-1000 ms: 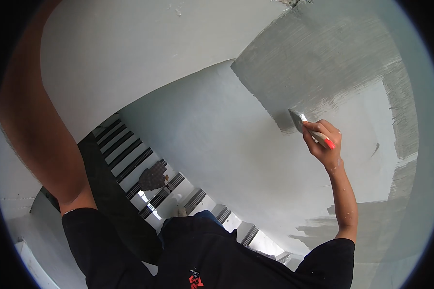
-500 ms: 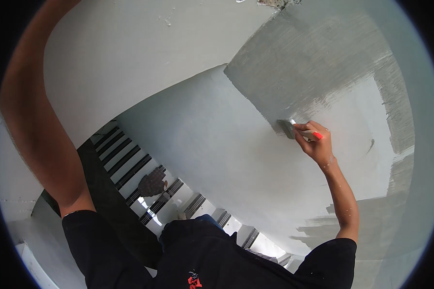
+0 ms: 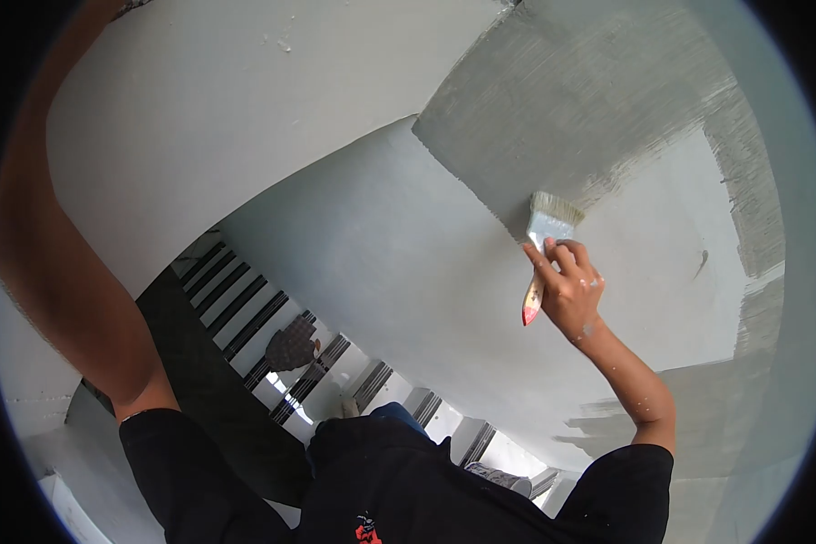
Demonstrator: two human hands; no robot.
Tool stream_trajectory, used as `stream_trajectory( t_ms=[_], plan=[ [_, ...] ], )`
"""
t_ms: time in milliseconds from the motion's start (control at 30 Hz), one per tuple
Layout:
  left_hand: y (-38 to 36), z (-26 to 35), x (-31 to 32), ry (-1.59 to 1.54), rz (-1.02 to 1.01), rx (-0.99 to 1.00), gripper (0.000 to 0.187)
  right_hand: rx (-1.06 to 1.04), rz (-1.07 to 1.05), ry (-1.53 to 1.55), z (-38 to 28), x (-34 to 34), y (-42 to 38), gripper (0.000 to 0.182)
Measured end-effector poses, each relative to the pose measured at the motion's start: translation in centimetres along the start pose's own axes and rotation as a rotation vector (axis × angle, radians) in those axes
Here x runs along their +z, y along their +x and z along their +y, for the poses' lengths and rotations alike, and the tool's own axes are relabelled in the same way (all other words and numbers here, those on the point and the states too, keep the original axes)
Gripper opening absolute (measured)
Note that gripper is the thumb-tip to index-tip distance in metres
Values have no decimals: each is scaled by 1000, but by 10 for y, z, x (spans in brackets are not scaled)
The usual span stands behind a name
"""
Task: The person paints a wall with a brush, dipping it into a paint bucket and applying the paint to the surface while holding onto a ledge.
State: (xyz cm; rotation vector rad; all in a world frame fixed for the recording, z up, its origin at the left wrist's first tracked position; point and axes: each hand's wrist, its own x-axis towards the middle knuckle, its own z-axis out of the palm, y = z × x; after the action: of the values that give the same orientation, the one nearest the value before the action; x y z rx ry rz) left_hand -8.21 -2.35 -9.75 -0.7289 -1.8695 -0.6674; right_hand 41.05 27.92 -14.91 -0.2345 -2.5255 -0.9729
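Note:
My right hand (image 3: pixel 573 288) is closed on a flat paintbrush (image 3: pixel 553 223), its bristles up and the red-tipped wooden handle slanting down to the left. The pale bristles lie at the lower edge of a dark grey coated patch (image 3: pixel 553 109) on the wall; whether they press on it is hard to tell. White specks dot the hand and forearm. My left arm (image 3: pixel 72 272) stretches up along the left side, and its hand is beyond the top edge of the view.
Lighter, uncoated wall (image 3: pixel 381 227) borders the grey patch. Below are stairs (image 3: pixel 254 313) with dark stripes, and a dark checked item (image 3: pixel 292 344) lies on them. A grey bucket-like object (image 3: pixel 500 480) stands lower down near my body. A pale curved surface (image 3: pixel 208 118) juts out at upper left.
My right hand has turned the paintbrush so its bristles point up and its handle points down. The hand has shifted slightly down and left.

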Motion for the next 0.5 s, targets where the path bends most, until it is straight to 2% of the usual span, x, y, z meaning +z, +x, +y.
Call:
stream_trajectory(
  t_ms=[133,200,267,300,333,400,433,467,500],
  plan=[
    [14,1,-11,-5,45,19,102,109,-66,166,5,-16,11,36],
    [27,11,-13,-31,81,37,102,176,-23,259,42,-37,36,29],
    [43,27,-11,-71,117,63,102,264,52,474,81,-67,68,20],
    [57,36,-14,-88,139,74,102,266,86,421,95,-87,82,19],
    [62,46,-21,24,63,6,103,269,119,369,107,-108,95,19],
    [61,65,-46,254,-98,-128,103,215,340,272,128,-144,122,18],
    [57,74,-44,4,70,-101,103,120,439,105,144,-163,136,19],
    [58,76,-47,47,5,-122,104,24,527,-66,158,-179,145,21],
    [59,72,-48,89,-58,-143,106,82,547,-156,160,-187,152,16]
  ],
)
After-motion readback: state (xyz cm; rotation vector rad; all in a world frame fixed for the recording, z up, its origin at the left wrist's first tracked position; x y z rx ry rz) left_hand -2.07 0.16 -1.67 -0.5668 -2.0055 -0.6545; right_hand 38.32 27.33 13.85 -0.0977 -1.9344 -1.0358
